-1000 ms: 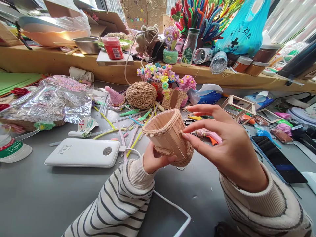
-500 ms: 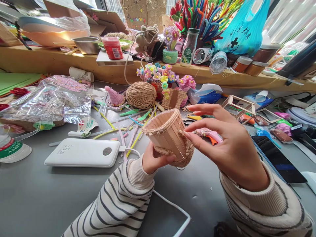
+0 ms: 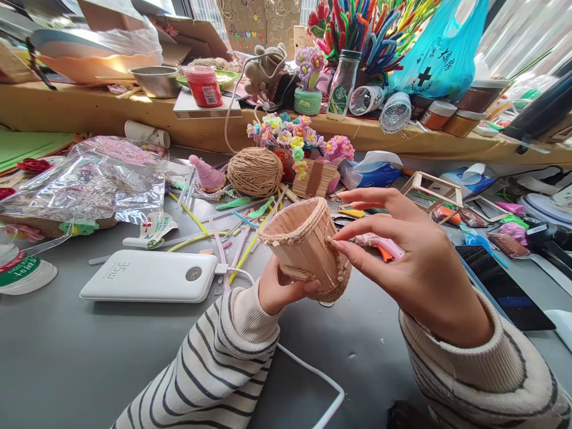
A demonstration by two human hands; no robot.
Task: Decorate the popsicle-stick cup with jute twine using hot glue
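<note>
Barely shifted since a second ago, the left hand [image 3: 279, 292] keeps its grip closed on the tilted stick cup [image 3: 304, 247] above the desk [image 3: 67, 357], while the right hand [image 3: 415, 268] sets a fingertip [image 3: 336, 244] on the cup's twine band [image 3: 342, 271], its grip width not discernible.

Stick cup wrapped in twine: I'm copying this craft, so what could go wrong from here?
The stick cup is tilted and gripped only near its base by the left hand; it might slip. The right hand presses a fingertip on the twine at its side; that strand might shift or lift.
</note>
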